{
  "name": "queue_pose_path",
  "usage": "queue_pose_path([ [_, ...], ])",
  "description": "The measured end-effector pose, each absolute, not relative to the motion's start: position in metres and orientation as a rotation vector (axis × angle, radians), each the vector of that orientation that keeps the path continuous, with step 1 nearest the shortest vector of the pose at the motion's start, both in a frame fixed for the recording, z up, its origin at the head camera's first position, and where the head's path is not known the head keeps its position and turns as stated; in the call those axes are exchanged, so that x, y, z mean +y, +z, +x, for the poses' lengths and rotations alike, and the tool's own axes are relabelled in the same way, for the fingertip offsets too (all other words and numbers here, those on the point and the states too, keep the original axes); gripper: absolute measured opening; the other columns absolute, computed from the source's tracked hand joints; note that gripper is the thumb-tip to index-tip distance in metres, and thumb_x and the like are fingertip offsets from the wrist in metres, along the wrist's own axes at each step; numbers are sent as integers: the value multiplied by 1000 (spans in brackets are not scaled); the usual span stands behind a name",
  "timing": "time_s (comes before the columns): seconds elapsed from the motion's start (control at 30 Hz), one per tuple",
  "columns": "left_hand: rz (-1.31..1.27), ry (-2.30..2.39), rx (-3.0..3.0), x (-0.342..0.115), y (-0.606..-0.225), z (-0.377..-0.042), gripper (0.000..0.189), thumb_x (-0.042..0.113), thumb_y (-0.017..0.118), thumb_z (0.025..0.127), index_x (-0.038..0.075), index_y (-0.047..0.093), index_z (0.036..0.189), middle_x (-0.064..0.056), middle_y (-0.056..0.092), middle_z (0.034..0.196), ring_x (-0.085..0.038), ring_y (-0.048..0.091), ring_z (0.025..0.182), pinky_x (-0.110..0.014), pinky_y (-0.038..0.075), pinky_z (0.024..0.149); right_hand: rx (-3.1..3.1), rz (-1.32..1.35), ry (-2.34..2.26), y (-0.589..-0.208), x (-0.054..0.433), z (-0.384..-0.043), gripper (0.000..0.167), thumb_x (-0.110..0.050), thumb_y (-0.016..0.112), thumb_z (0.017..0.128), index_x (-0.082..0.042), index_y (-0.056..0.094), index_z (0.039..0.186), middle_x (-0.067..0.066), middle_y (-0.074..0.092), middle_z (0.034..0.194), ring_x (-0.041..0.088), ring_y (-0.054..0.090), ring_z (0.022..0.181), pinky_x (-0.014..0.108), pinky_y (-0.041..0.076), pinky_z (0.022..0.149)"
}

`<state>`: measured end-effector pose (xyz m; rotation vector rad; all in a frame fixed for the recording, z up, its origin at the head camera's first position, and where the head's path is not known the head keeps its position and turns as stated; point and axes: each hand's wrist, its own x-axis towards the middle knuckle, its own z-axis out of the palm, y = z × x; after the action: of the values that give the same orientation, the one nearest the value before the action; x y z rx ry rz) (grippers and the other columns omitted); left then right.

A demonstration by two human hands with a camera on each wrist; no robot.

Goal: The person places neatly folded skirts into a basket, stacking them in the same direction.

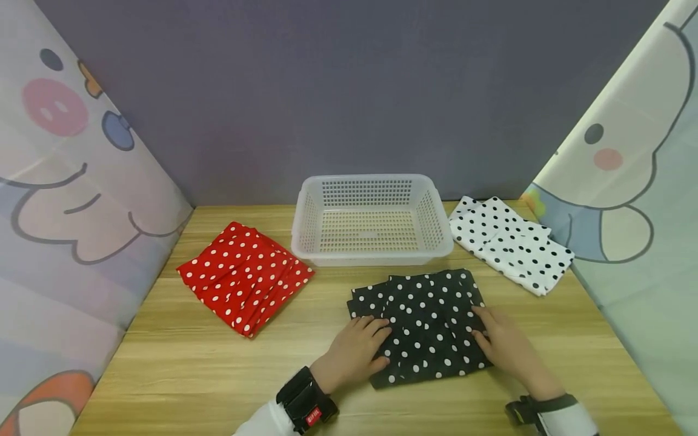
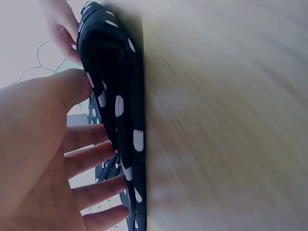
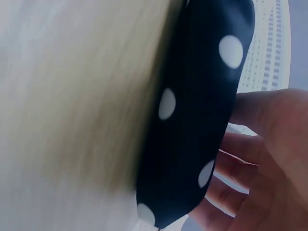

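A black cloth with white dots [image 1: 428,327] lies folded on the table in front of the person, its layers stacked in the left wrist view. My left hand [image 1: 357,351] rests on its left edge, fingers spread and fairly straight on the fabric. On the opposite side my right hand [image 1: 504,342] touches the right edge with its fingertips and thumb. In the right wrist view the black cloth's folded edge [image 3: 197,110] stands close before the extended fingers [image 3: 236,166]. Neither hand curls round the fabric.
A white plastic basket [image 1: 373,258] stands at the back of the wooden table [image 1: 218,381]. A folded red dotted cloth [image 1: 245,275] lies to the left, and a white one with black dots [image 1: 509,242] at the back right. Printed curtains hang on both sides.
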<state>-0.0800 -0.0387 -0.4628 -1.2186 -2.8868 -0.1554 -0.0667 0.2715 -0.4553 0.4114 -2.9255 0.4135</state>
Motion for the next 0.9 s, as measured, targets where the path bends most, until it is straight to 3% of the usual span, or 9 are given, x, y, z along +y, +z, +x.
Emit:
queue_pose_path([
  [0.33,-1111,-131,-2869,-61,-469,-75,49,43,55,86,11,54,124,-3,50,132,-22,48,116,-38,37,100,-2960,424,430,-459,252,-64,40,-12,65,81,5,56,116,22,57,114,38,56,104,50,45,87],
  [0.6,-1032,-151,-2919,-74,-463,-69,49,42,56,87,11,55,124,-4,50,133,-22,48,115,-38,37,100,-2912,501,398,-459,237,-61,39,-12,67,79,4,59,114,18,58,111,34,58,101,47,47,85],
  [0.9,-944,-186,-2900,-87,-463,-67,48,39,64,81,10,58,119,-4,52,130,-22,50,108,-36,43,90,-2900,504,399,-457,219,-61,37,-12,69,79,2,62,112,15,58,105,30,59,94,44,50,80],
])
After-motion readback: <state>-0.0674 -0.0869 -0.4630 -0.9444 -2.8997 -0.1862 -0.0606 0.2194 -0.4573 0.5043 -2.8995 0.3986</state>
